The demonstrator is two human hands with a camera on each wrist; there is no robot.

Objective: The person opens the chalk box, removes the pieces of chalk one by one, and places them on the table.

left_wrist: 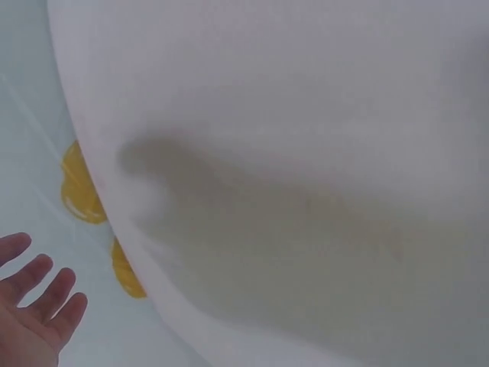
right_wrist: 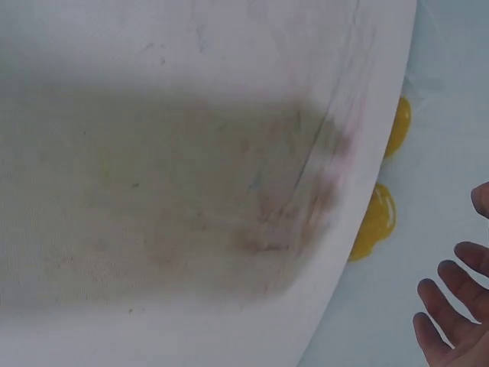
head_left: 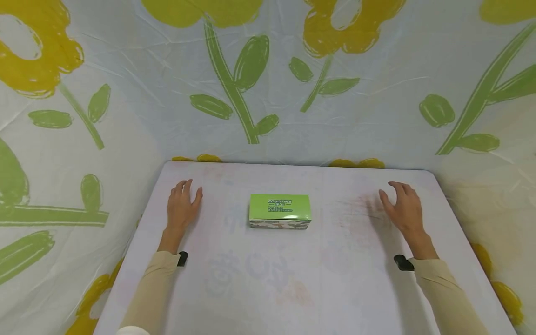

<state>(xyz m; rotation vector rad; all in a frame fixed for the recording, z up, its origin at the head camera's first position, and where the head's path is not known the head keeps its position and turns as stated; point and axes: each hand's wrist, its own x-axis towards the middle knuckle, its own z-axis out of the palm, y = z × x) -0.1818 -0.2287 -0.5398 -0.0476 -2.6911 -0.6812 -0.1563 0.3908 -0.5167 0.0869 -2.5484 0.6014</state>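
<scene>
A green box point(head_left: 279, 207) with dark lettering on its lid and a patterned front side lies on the white table, a little beyond the middle. To its left, the left hand point(head_left: 183, 204) hovers with relaxed, slightly bent fingers and touches nothing. The right hand point(head_left: 404, 207) hovers on the other side of the box, its fingers loose and the thumb apart. In the left wrist view the left hand point(left_wrist: 34, 313) shows at the lower left corner with spread fingers. The right wrist view has the right hand point(right_wrist: 458, 298) at its right edge, holding nothing.
The white table point(head_left: 335, 288) has rounded far corners and faint stains and marks. Behind it and at both sides hangs a white cloth point(head_left: 146, 93) printed with yellow flowers and green leaves. A dark band point(head_left: 404, 262) sits at the right wrist, another point(head_left: 182, 258) at the left.
</scene>
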